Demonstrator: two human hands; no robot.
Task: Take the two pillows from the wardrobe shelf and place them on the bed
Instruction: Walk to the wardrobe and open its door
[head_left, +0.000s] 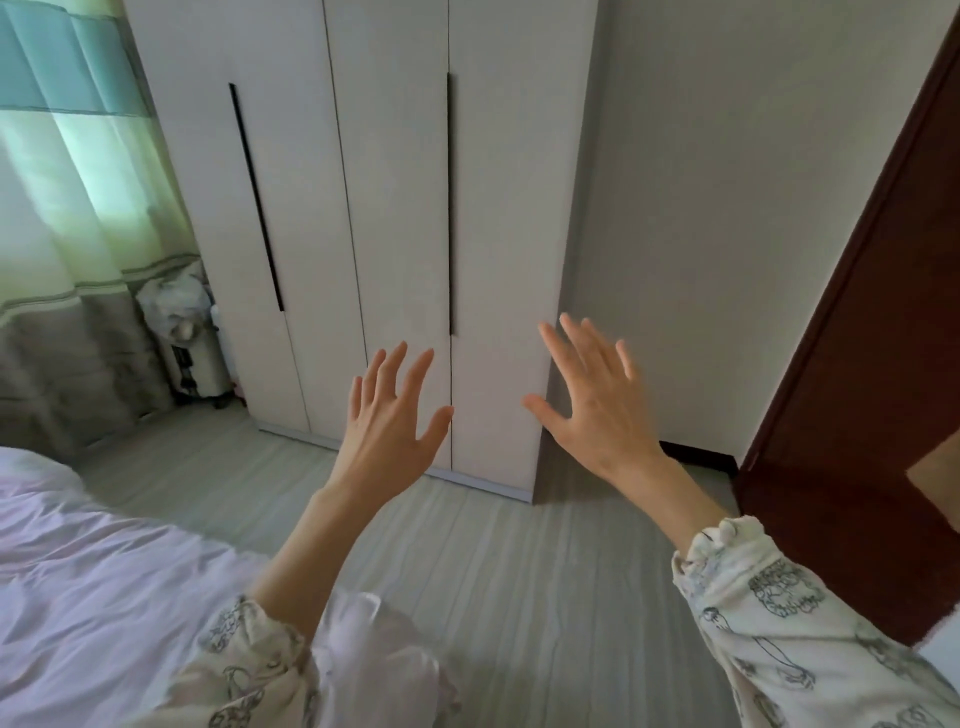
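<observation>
Bed (78, 597) sitting near-left, left hand (387, 421) and right hand (592, 400) both reaching out spread wide, holding nothing, toward the closed wardrobe (395, 208) ahead; pillows not showing, presumably inside, so hook fingertips into the dark handle slot (450, 208) and swing the door fully clear.

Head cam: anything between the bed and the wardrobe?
Only bare grey floor between the bed and the closed wardrobe, as seen in the head view.
</observation>
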